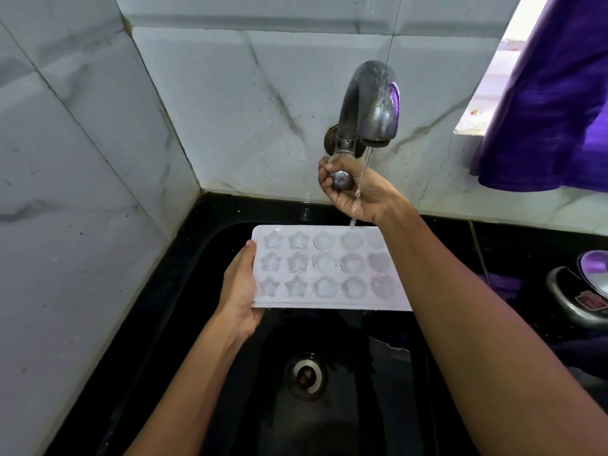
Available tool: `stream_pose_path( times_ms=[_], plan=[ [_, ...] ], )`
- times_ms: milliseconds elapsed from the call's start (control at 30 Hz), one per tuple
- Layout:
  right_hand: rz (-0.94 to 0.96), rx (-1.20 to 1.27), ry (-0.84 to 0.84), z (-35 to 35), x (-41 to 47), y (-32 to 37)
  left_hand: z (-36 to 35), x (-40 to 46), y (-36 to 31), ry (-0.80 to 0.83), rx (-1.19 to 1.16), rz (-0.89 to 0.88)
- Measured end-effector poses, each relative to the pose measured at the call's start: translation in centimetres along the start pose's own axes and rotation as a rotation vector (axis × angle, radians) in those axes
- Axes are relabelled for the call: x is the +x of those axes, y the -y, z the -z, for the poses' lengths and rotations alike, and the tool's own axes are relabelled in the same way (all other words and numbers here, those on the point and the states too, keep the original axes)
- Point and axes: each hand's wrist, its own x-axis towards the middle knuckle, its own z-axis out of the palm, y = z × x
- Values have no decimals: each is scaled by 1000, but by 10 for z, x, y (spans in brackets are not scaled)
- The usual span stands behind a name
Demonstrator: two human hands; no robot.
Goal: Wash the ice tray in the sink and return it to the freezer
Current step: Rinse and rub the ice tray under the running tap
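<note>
Grey-veined white marble wall tiles (82, 179) fill the far left, meeting at a corner above the black sink basin (184, 317). The left hand (238, 291) sits over the basin's left part, gripping the short left edge of the white rectangular plastic ice tray (324, 269): the thumb lies curled over the top rim, the palm presses against the edge, and the other fingers pass beneath the tray out of sight. The tray is held roughly level above the sink, cavities facing up. Just right of the thumb run two columns of star-shaped cavities, then two columns of round flower-like ones, then heart shapes at the end farthest from that hand, partly hidden under the right forearm. Below the tray, nearer the person than either hand, the round metal drain (306, 373) lies in the basin floor. Above the tray's far edge the right hand (353, 190) reaches up, its fingers curled round the rounded metal tap knob (341, 179), thumb on the left side of it. Directly above those fingers arches the dull grey metal faucet spout (370, 103). A thin stream of water (362, 182) falls from it, runs over the back of the right hand and lands at the tray's far rim. To the right hangs a purple cloth (552, 103), and below it stands a metal lidded pot (582, 287).
</note>
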Motion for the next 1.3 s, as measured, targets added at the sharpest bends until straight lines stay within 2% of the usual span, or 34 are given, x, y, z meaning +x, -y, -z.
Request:
stream_pose_path(
  times_ms=[100, 133, 267, 500, 633, 700, 833, 967, 1167, 1300],
  plan=[
    [-48, 174, 18, 2, -6, -7, 2, -4, -1, -15, 12, -12],
    [-59, 134, 2, 2, -11, -9, 3, -7, -2, -20, 15, -15],
    [-23, -273, -115, 6, -50, -7, 10, -16, -4, -24, 29, -24],
    [209, -513, -322, 44, -145, -6, 18, -40, -4, -5, 48, -48],
    [369, -686, -531, 73, -191, -24, 22, -55, -4, 3, 56, -58],
    [317, -712, -567, 82, -207, -41, 25, -62, -2, 9, 58, -54],
    [150, -751, -439, 80, -229, -79, 30, -77, 7, 9, 74, -47],
    [157, -812, -438, 88, -237, -101, 37, -89, 19, 13, 132, -58],
    [119, -812, -545, 113, -234, -138, 55, -92, 52, -50, 289, -100],
    [118, -811, -696, 132, -224, -174, 64, -101, 75, -59, 395, -149]
  ],
)
